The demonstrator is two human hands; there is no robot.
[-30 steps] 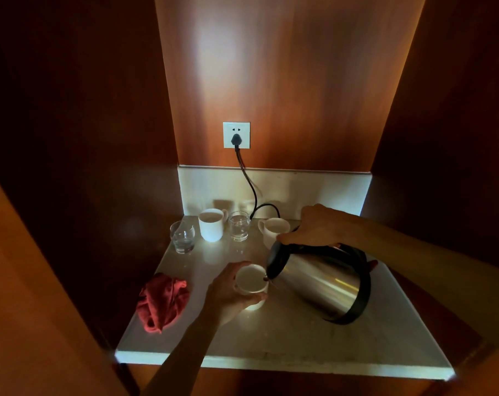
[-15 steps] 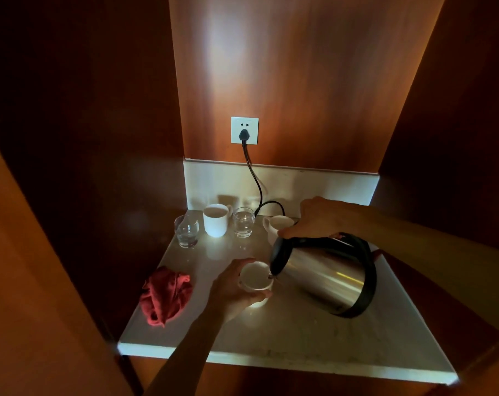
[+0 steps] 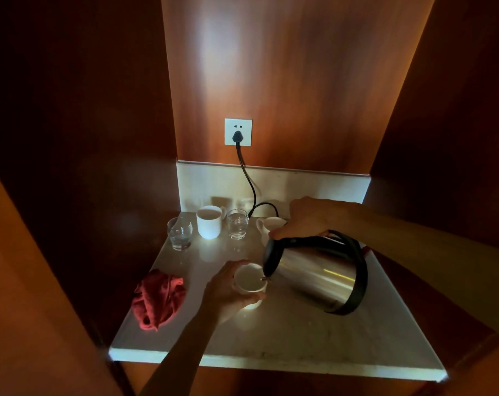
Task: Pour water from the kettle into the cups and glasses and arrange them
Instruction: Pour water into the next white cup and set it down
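A: A crumpled red cloth [image 3: 158, 300] is seen near the counter's [image 3: 285, 338] left edge, on pale, faintly marbled stone.

B: White cups [image 3: 209, 222] are noted toward the back edge, beside clear glasses [image 3: 237, 224]. The kettle [image 3: 317, 274] is shown in brushed silver, trimmed black; the panels [image 3: 299, 75] behind are reddish-brown woodgrain.

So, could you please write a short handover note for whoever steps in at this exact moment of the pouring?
Left hand: wrapped around the white cup at the front of the counter.
Right hand: gripping the handle of the steel kettle, tilted with its spout over that cup.
Along the back: a glass, a white mug, a second glass and another white cup partly behind the right hand. Both glasses appear to hold water; the mug appears filled.
Left: finish this pour, check the back cup, set the kettle down, arrange everything.
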